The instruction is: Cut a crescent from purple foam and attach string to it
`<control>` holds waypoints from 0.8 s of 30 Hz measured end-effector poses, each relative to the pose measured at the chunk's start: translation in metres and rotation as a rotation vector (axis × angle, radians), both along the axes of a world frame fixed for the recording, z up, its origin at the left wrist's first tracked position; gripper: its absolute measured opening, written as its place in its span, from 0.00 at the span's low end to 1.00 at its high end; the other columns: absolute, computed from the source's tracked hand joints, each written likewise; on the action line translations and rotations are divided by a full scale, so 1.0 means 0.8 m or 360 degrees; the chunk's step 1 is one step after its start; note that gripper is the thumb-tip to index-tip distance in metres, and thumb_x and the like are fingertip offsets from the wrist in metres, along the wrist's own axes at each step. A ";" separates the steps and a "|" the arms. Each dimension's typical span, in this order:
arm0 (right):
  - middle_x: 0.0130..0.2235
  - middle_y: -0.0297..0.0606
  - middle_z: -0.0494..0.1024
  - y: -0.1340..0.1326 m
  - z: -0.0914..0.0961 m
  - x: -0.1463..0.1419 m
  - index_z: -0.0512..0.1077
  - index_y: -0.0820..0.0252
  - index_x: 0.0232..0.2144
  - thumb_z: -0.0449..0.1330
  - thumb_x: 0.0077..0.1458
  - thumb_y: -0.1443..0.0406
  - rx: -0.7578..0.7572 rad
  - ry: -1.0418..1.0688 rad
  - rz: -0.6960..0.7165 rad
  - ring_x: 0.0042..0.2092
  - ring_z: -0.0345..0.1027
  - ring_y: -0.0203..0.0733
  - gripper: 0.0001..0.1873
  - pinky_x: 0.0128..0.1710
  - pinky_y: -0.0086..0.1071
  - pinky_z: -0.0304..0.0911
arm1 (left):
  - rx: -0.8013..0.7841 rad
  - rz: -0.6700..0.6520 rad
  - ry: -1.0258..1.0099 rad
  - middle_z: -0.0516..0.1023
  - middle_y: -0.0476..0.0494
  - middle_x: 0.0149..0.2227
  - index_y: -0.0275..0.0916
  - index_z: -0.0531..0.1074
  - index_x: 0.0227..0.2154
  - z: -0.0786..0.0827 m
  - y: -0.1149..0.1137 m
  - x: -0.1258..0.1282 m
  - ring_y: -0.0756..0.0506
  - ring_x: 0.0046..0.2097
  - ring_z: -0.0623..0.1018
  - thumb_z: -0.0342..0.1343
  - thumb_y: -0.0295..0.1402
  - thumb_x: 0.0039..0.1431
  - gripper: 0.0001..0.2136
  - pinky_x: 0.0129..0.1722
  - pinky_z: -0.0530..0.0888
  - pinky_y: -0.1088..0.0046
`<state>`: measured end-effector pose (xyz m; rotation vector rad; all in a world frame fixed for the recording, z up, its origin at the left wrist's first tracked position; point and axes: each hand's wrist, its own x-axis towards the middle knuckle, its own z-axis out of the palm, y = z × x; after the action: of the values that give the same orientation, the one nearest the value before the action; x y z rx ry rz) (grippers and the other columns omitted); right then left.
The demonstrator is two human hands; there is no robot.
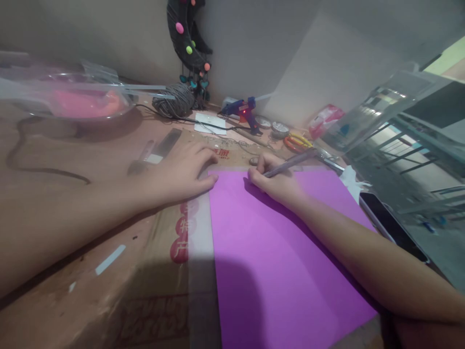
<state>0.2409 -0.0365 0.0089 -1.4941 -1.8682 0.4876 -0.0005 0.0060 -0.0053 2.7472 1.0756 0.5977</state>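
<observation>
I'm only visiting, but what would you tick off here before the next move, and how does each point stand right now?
1. Pen in a secure hold: ok, it sits between the fingers and thumb of the right hand.
2. Purple paper under that hand: ok, it lies flat there.
3. Left hand pinning the paper: cannot tell; its thumb is at the top left corner, but pressure does not show.
4. Pen tip touching the paper: cannot tell, the tip is hidden.
5. Glue gun off the paper: ok, it is beyond the far edge, near the wall.
6. Glue gun switched off: seemingly not ok, a red light glows on it.
</observation>
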 end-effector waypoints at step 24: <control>0.19 0.25 0.56 -0.004 0.004 0.002 0.52 0.54 0.19 0.57 0.48 0.67 0.0077 -0.0056 0.0033 0.23 0.51 0.32 0.15 0.23 0.29 0.48 | -0.0025 0.0008 -0.0044 0.73 0.33 0.56 0.36 0.72 0.48 -0.002 0.000 -0.001 0.32 0.60 0.69 0.51 0.44 0.60 0.20 0.62 0.65 0.49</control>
<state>0.2422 -0.0396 0.0120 -1.4612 -1.9110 0.4254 -0.0014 0.0063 -0.0067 2.7153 1.0771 0.6234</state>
